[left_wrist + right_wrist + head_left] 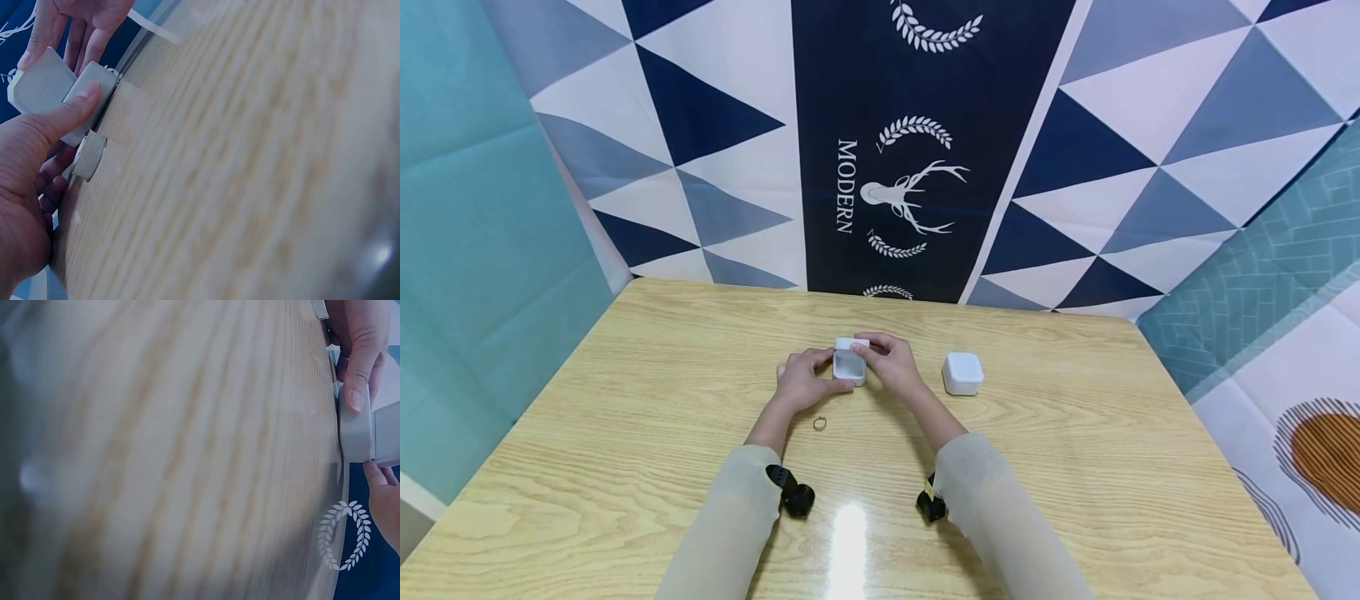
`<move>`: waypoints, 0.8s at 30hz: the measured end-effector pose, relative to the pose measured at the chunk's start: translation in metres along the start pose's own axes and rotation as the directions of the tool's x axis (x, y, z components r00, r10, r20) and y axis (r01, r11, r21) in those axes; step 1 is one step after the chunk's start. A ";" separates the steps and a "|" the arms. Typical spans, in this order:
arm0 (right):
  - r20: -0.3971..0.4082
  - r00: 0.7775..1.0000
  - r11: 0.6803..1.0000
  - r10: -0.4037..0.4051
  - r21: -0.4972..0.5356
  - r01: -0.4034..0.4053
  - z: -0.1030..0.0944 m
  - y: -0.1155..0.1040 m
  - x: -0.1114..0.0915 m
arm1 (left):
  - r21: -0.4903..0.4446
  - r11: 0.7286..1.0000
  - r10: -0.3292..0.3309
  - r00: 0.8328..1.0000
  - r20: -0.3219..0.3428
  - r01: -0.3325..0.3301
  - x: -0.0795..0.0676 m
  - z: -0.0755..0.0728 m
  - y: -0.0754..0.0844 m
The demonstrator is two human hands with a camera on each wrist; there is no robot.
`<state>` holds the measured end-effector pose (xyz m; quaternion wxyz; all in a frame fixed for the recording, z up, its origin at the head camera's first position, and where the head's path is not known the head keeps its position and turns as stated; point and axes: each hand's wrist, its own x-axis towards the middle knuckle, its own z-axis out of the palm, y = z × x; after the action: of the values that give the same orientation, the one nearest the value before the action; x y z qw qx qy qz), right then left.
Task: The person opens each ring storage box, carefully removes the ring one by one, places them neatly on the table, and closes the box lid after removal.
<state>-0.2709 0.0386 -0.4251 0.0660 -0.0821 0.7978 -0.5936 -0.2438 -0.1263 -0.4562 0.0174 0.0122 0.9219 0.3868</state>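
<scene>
A small white ring box stands on the wooden table with its lid raised, the light inside facing me. My left hand grips the base from the left, thumb across its front, as the left wrist view shows. The lid is pinched between thumb and fingers of my right hand, on the box's right side. Nearer to me than the box, a thin ring lies on the wood by my left wrist. It looms large beside the box in the left wrist view, as a pale band.
To the right of my right hand sits a second white box, closed, with rounded corners. The wooden table ends at the back against a patterned cloth. Dark wrist cameras hang at both sleeves.
</scene>
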 end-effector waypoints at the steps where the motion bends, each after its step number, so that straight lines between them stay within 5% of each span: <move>1: 0.001 1.000 1.000 -0.002 -0.002 0.002 0.000 -0.003 -0.002 | 0.000 1.000 0.001 1.000 0.000 -0.001 0.000 0.000 0.000; 6: -0.004 1.000 1.000 -0.011 -0.008 0.011 0.000 -0.017 -0.013 | 0.009 1.000 0.007 1.000 -0.003 -0.007 -0.001 0.000 0.001; 24: 0.018 1.000 0.999 -0.020 0.033 0.019 -0.001 -0.017 -0.016 | 0.010 1.000 -0.002 1.000 -0.001 0.002 -0.001 0.000 0.001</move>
<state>-0.2544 0.0381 -0.4084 0.0691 -0.0942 0.7865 -0.6065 -0.2428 -0.1256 -0.4557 0.0171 0.0111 0.9238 0.3822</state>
